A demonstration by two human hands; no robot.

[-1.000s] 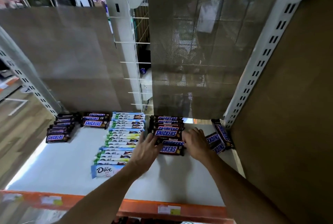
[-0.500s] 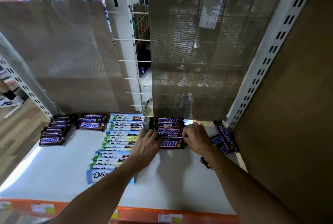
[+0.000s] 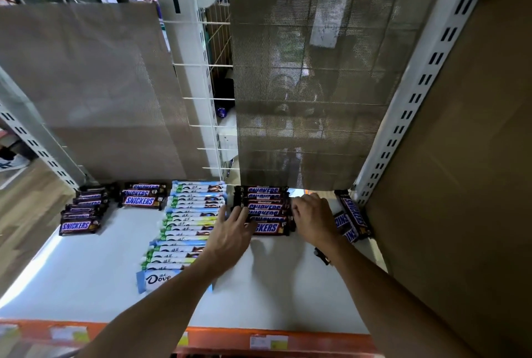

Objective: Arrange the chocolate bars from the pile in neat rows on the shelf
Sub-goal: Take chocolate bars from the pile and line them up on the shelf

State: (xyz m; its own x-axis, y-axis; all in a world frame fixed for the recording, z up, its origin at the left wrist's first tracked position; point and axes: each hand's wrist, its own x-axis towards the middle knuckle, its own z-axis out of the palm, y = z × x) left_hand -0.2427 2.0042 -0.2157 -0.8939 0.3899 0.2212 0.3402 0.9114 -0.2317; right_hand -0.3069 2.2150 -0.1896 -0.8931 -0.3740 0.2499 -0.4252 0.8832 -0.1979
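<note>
On the white shelf (image 3: 273, 285), the left hand (image 3: 230, 228) and right hand (image 3: 312, 218) touch opposite ends of a Snickers row (image 3: 264, 206).

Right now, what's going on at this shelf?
A person is stocking a white shelf with chocolate bars. The left hand lies with straight fingers on the left end of a row of brown Snickers bars. The right hand is at the row's right end, apparently squaring it up. A long row of pale blue Dove bars lies just left of it, with shorter Snickers rows beyond. A loose pile of Snickers bars waits at the far right.
</note>
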